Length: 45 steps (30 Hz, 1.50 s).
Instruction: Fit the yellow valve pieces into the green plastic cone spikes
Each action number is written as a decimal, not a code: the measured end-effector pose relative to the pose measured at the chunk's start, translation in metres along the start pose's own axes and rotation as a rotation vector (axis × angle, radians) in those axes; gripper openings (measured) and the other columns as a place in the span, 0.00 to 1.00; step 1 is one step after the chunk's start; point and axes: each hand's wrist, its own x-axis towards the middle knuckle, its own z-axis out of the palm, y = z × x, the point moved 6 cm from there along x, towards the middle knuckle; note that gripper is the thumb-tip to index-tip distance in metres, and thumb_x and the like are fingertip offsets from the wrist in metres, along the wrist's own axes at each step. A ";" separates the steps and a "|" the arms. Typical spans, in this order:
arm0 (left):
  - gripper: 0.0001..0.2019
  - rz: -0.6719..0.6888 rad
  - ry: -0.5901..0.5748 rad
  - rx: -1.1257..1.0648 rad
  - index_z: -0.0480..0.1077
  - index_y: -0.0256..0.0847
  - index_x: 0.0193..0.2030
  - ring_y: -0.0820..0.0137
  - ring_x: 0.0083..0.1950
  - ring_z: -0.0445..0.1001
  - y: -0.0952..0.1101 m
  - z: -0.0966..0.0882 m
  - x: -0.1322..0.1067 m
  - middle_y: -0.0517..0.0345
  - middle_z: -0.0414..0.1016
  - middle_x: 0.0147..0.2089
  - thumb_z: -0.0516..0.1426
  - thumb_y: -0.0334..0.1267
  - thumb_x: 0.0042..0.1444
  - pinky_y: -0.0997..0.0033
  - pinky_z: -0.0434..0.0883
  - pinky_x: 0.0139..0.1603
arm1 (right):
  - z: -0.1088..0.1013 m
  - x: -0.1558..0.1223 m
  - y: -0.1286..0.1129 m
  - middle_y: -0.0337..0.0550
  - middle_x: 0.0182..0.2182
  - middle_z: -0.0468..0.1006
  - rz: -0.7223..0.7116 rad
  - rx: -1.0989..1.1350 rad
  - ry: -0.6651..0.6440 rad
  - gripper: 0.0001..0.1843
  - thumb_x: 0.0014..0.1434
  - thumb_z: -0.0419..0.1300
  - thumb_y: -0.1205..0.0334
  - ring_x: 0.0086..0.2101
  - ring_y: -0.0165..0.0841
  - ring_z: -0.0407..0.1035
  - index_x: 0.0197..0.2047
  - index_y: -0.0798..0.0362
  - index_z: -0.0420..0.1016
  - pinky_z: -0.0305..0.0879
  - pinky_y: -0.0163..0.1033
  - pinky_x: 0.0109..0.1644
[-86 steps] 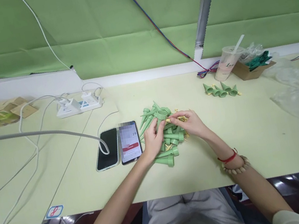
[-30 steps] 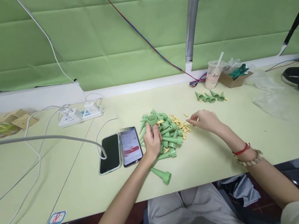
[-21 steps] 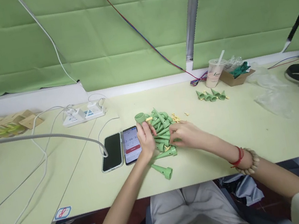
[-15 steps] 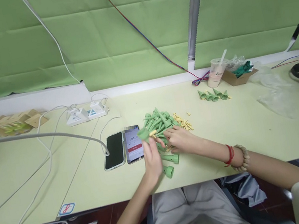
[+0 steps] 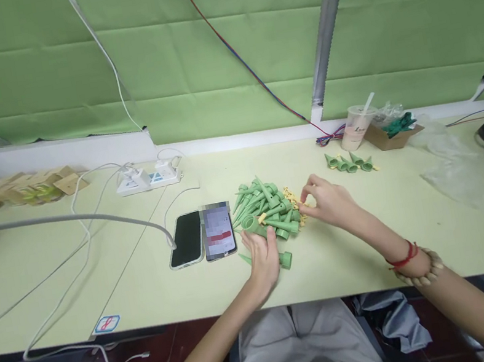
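Observation:
My left hand (image 5: 264, 259) is closed around a green plastic cone (image 5: 249, 224) at the near left of a heap, its hollow wide end facing up. A small yellow peg (image 5: 261, 219) sticks out at that cone's side. My right hand (image 5: 327, 202) has thumb and forefinger pinched together at the right edge of the heap, over a pile of small yellow pegs (image 5: 290, 196). Whatever lies between those fingertips is too small to make out. The heap of green cones (image 5: 256, 194) lies between both hands. Another loose green cone (image 5: 286, 259) rests beside my left wrist.
Two phones, a dark one (image 5: 186, 239) and a lit one (image 5: 218, 232), lie left of the heap. Several green cones with yellow pegs (image 5: 349, 162) stand farther back, near a drink cup (image 5: 354, 128) and a cardboard box (image 5: 391, 138). A power strip (image 5: 148, 182) trails white cables leftward.
My right hand has moved right, from the left hand and cones to the yellow pegs. My left hand has lowered slightly and shifted right with its cone. The camera view has shifted a little.

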 end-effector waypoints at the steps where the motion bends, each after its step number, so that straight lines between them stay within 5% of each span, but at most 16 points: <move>1: 0.33 -0.045 -0.015 -0.019 0.49 0.33 0.59 0.60 0.67 0.38 0.001 0.001 0.002 0.37 0.46 0.63 0.41 0.57 0.54 0.52 0.41 0.64 | 0.004 0.002 0.016 0.43 0.35 0.68 0.080 -0.001 -0.017 0.09 0.52 0.54 0.57 0.33 0.32 0.65 0.29 0.53 0.72 0.55 0.34 0.31; 3: 0.32 -0.094 -0.034 -0.065 0.49 0.36 0.59 0.61 0.67 0.38 0.004 0.003 0.006 0.41 0.47 0.64 0.40 0.57 0.55 0.53 0.43 0.64 | 0.020 0.006 0.039 0.43 0.34 0.68 0.168 0.032 -0.093 0.11 0.52 0.54 0.56 0.32 0.32 0.66 0.27 0.53 0.72 0.56 0.34 0.31; 6: 0.26 -0.002 -0.033 -0.169 0.59 0.39 0.51 0.62 0.61 0.55 0.018 0.003 0.020 0.43 0.61 0.55 0.41 0.56 0.56 0.56 0.56 0.59 | 0.037 0.014 0.045 0.43 0.33 0.70 0.150 0.229 -0.081 0.15 0.54 0.53 0.51 0.31 0.32 0.66 0.30 0.53 0.73 0.58 0.36 0.32; 9: 0.20 0.167 -0.123 -0.263 0.62 0.39 0.37 0.68 0.37 0.69 0.037 0.009 0.038 0.52 0.69 0.33 0.41 0.54 0.57 0.66 0.66 0.39 | 0.036 0.025 0.026 0.43 0.29 0.72 0.064 0.697 0.035 0.19 0.56 0.49 0.48 0.28 0.31 0.66 0.37 0.55 0.70 0.61 0.37 0.33; 13: 0.20 0.221 -0.214 -0.343 0.57 0.40 0.27 0.75 0.20 0.54 0.047 0.016 0.063 0.65 0.55 0.19 0.42 0.55 0.56 0.74 0.55 0.22 | 0.036 0.039 -0.010 0.39 0.22 0.72 -0.022 1.329 -0.017 0.21 0.56 0.48 0.45 0.23 0.29 0.67 0.39 0.55 0.66 0.65 0.37 0.32; 18: 0.19 0.195 -0.288 -0.353 0.57 0.41 0.29 0.76 0.19 0.47 0.039 0.024 0.079 0.67 0.48 0.18 0.44 0.57 0.54 0.75 0.48 0.19 | 0.044 0.045 -0.019 0.37 0.20 0.73 0.043 1.534 0.022 0.16 0.47 0.60 0.49 0.23 0.28 0.68 0.26 0.53 0.64 0.66 0.37 0.32; 26: 0.14 0.214 -0.312 -0.379 0.59 0.40 0.29 0.74 0.24 0.56 0.034 0.017 0.075 0.62 0.54 0.23 0.47 0.49 0.56 0.73 0.59 0.25 | 0.062 0.033 -0.020 0.36 0.20 0.72 0.107 1.595 0.025 0.16 0.43 0.64 0.52 0.23 0.28 0.68 0.23 0.54 0.64 0.66 0.35 0.30; 35: 0.14 0.091 -0.308 -0.489 0.58 0.40 0.27 0.73 0.27 0.61 0.023 0.022 0.069 0.60 0.58 0.24 0.49 0.48 0.55 0.73 0.64 0.28 | 0.056 0.025 -0.019 0.40 0.21 0.72 0.066 1.246 0.197 0.12 0.48 0.61 0.56 0.26 0.31 0.68 0.20 0.53 0.65 0.65 0.37 0.33; 39: 0.15 0.123 -0.197 -0.465 0.58 0.40 0.27 0.75 0.24 0.59 0.025 0.011 0.076 0.62 0.56 0.23 0.48 0.49 0.55 0.76 0.61 0.25 | 0.054 0.021 -0.022 0.39 0.23 0.73 0.076 1.122 0.144 0.11 0.49 0.60 0.55 0.22 0.28 0.65 0.32 0.53 0.68 0.62 0.34 0.26; 42: 0.18 0.140 -0.039 -0.442 0.55 0.40 0.25 0.77 0.21 0.53 0.024 -0.007 0.086 0.65 0.52 0.21 0.44 0.52 0.57 0.77 0.55 0.21 | 0.048 0.008 -0.044 0.36 0.21 0.73 -0.124 0.913 0.161 0.11 0.49 0.60 0.55 0.18 0.25 0.61 0.35 0.51 0.70 0.57 0.32 0.21; 45: 0.18 0.168 0.068 -0.442 0.52 0.40 0.24 0.77 0.21 0.51 0.023 -0.019 0.092 0.65 0.52 0.20 0.44 0.52 0.57 0.76 0.52 0.22 | 0.046 -0.020 -0.087 0.33 0.16 0.68 -0.559 0.680 0.206 0.11 0.52 0.56 0.56 0.18 0.24 0.60 0.23 0.50 0.68 0.53 0.32 0.22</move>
